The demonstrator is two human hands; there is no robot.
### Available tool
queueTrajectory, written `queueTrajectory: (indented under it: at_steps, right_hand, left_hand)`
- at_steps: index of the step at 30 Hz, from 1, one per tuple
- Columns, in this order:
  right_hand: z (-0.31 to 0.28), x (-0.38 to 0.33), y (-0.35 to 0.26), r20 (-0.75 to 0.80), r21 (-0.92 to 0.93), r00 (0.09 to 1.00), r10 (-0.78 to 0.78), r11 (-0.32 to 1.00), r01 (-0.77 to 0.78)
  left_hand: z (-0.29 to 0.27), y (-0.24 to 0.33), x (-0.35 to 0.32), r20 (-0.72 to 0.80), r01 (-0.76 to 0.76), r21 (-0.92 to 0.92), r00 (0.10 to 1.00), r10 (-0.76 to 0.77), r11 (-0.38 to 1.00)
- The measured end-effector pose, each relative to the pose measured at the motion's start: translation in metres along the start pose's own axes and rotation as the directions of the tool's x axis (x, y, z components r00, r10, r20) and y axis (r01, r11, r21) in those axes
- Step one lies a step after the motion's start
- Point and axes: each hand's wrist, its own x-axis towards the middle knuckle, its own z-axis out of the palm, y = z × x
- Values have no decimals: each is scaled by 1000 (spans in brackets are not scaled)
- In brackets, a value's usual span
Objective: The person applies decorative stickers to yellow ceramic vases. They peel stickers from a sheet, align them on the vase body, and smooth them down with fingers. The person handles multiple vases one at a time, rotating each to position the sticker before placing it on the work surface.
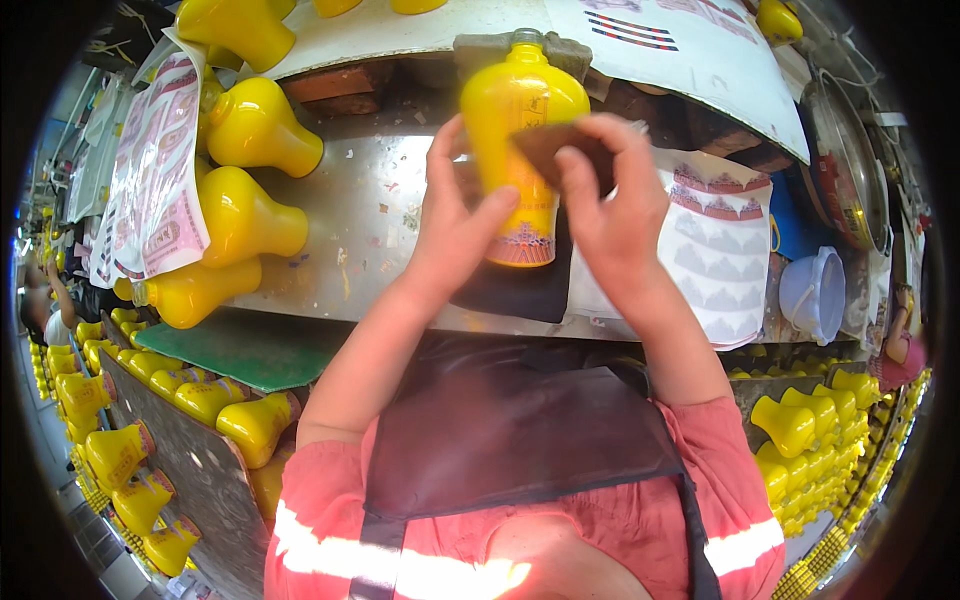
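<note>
A glossy yellow bottle with a patterned red band near its base stands tilted above the metal worktop. My left hand grips its side, thumb across the lower body. My right hand presses a small dark brown scraper flat against the bottle's right side. A dark cloth lies on the worktop just under the bottle.
Several more yellow bottles lie on their sides at the left of the worktop. Printed decal sheets lie at left, and another sheet at right. A pale plastic tub sits at right. Rows of yellow bottles fill racks below.
</note>
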Motion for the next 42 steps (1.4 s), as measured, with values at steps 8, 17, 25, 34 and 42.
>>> queueTrajectory:
  at_steps: [8, 17, 25, 34, 42]
  right_hand:
    - [3, 12, 4, -30, -81, 987, -158, 985, 155]
    - [-20, 40, 25, 111, 406, 828, 549, 735, -542]
    - [13, 38, 18, 182, 75, 925, 333, 933, -351]
    - [3, 47, 24, 379, 349, 767, 517, 688, -636]
    - [8, 51, 25, 359, 272, 805, 472, 772, -574]
  left_hand:
    - [-2, 0, 19, -35, -199, 347, 974, 225, 916]
    - [11, 25, 72, -148, -37, 51, 988, 44, 998]
    - [15, 33, 80, -148, 95, -135, 982, -115, 986]
    - [21, 28, 81, -242, -44, 167, 967, 84, 985]
    - [20, 29, 81, -218, -114, 334, 957, 194, 936]
